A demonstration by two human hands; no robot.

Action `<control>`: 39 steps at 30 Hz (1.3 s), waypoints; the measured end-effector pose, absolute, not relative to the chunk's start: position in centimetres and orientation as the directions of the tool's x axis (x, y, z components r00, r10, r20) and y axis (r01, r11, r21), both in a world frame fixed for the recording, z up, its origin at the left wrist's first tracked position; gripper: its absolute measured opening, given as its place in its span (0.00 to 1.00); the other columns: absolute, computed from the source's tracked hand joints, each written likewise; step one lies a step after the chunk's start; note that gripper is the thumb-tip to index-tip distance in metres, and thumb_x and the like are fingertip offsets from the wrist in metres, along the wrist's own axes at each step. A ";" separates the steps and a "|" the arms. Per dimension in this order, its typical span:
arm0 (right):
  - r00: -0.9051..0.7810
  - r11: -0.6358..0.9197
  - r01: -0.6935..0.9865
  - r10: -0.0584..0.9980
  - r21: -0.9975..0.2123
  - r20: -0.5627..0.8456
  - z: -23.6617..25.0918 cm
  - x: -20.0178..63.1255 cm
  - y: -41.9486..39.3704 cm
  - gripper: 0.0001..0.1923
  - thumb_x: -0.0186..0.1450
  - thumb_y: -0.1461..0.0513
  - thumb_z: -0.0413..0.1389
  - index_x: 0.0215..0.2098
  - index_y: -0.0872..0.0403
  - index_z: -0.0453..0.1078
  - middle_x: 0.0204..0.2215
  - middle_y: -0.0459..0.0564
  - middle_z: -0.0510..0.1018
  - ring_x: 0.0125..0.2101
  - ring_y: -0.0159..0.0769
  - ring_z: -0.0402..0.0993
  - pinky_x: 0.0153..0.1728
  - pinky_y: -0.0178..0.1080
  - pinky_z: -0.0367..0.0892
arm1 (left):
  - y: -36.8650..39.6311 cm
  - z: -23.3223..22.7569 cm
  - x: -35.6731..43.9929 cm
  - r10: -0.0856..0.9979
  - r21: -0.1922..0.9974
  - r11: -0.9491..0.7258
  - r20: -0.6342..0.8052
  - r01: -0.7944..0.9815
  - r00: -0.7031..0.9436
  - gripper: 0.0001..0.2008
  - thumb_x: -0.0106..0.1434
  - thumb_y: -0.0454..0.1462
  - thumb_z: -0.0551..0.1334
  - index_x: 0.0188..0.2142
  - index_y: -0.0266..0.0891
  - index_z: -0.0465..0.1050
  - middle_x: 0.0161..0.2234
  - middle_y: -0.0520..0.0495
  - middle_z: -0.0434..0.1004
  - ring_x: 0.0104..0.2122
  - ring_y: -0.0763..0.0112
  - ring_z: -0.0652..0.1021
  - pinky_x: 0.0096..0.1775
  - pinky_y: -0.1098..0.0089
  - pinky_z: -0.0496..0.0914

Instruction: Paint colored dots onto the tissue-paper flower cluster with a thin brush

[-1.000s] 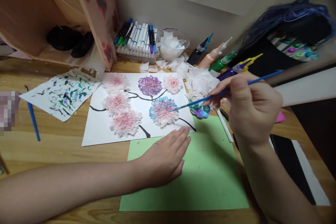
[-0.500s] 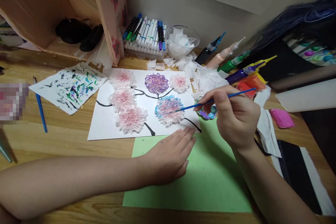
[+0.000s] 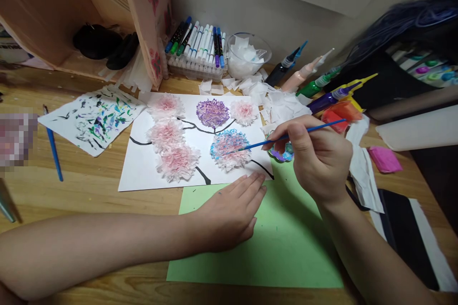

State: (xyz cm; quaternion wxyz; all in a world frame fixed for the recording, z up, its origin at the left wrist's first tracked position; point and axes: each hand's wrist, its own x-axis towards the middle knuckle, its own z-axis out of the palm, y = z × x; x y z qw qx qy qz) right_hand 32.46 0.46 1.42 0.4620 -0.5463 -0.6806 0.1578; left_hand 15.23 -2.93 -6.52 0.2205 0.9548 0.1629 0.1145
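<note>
My right hand (image 3: 318,157) pinches a blue paintbrush (image 3: 258,144). The brush tip touches a tissue-paper flower (image 3: 232,150), pink with blue paint along its upper and left petals. This flower is on a white sheet (image 3: 138,178) with black painted stems, several pink paper flowers (image 3: 178,159) and a purple-edged one (image 3: 212,113). My left hand (image 3: 229,212) lies flat, fingers stretched out, at the sheet's lower right edge and over a green sheet (image 3: 286,257). Partly behind my right hand is a small palette (image 3: 281,155) with blue and purple paint.
Paint bottles (image 3: 322,81) stand at the back right, beside cut tissue squares (image 3: 282,105) and a glass bowl (image 3: 249,55). Markers (image 3: 200,43) lie on a clear box. At left are a paint-smeared paper (image 3: 95,121) and another blue brush (image 3: 54,155). A pink packet (image 3: 385,159) lies right.
The right hand and brush have shifted very slightly left, the tip still at the blue-and-pink flower. My left hand stays in place. The whole view has moved a little.
</note>
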 end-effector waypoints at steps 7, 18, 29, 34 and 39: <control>0.053 0.363 0.589 0.874 -0.722 0.482 1.6 32.5 0.4 0.15 0.70 0.58 0.50 0.27 0.47 0.73 0.24 0.46 0.77 0.22 0.33 0.71 0.23 0.40 0.64 | -3.0 -6.6 15.2 0.361 0.464 -0.849 0.159 0.253 0.919 0.27 0.67 0.35 0.53 0.63 0.20 0.56 0.66 0.26 0.52 0.66 0.47 0.55 0.64 0.55 0.54; 0.029 0.375 0.619 0.867 -0.690 0.497 1.8 32.5 0.3 0.14 0.70 0.59 0.50 0.29 0.46 0.73 0.24 0.46 0.77 0.22 0.33 0.71 0.23 0.41 0.65 | -2.9 -6.6 15.2 0.358 0.464 -0.851 0.166 0.248 0.919 0.27 0.67 0.34 0.52 0.62 0.20 0.57 0.66 0.26 0.53 0.66 0.47 0.56 0.64 0.54 0.56; 0.037 0.382 0.640 0.852 -0.667 0.523 2.0 32.7 0.3 0.16 0.70 0.59 0.49 0.27 0.46 0.73 0.24 0.45 0.77 0.22 0.33 0.71 0.23 0.40 0.63 | -3.0 -6.7 15.2 0.359 0.462 -0.851 0.166 0.250 0.918 0.27 0.67 0.34 0.51 0.63 0.20 0.56 0.67 0.26 0.51 0.67 0.48 0.54 0.64 0.54 0.56; -0.057 0.402 0.647 0.873 -0.648 0.485 1.7 32.7 0.5 0.16 0.71 0.60 0.48 0.29 0.49 0.74 0.26 0.45 0.78 0.22 0.30 0.72 0.24 0.38 0.65 | -3.0 -6.6 15.2 0.362 0.468 -0.847 0.160 0.252 0.918 0.27 0.67 0.34 0.52 0.62 0.20 0.57 0.66 0.25 0.52 0.66 0.47 0.55 0.64 0.53 0.55; -0.009 0.423 0.657 0.832 -0.624 0.555 1.4 32.9 0.8 0.16 0.70 0.61 0.50 0.26 0.50 0.72 0.26 0.44 0.78 0.23 0.29 0.72 0.25 0.36 0.65 | -2.9 -6.6 15.2 0.352 0.471 -0.849 0.165 0.240 0.921 0.27 0.67 0.34 0.51 0.62 0.19 0.56 0.66 0.25 0.52 0.66 0.46 0.55 0.64 0.53 0.56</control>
